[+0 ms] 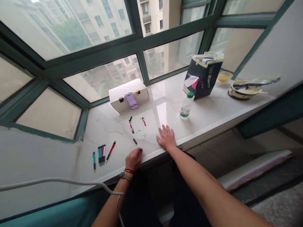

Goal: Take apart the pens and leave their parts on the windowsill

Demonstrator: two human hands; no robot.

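My left hand (pixel 133 159) rests at the front edge of the white marble sill, fingers pinched on a small dark piece (pixel 140 150) that looks like a pen part. Just beyond it lies a black pen grip (pixel 134 141). My right hand (pixel 167 137) lies flat on the sill, fingers spread, holding nothing. Farther back are two red pen barrels (pixel 131 127) (pixel 144 121), another black piece (pixel 130 119) and several tiny thin bits (pixel 144 135). To the left are a whole red pen (pixel 110 151), a row of several pens (pixel 101 154) and a single teal pen (pixel 94 160).
A white box (pixel 115 97) stands against the window. Right of it are a green-capped bottle (pixel 186 107), a dark paper bag (pixel 204 78), a yellowish bowl (pixel 224 76) and a takeaway bowl (pixel 241 94). A white cable (pixel 59 180) crosses the lower left, over my left forearm.
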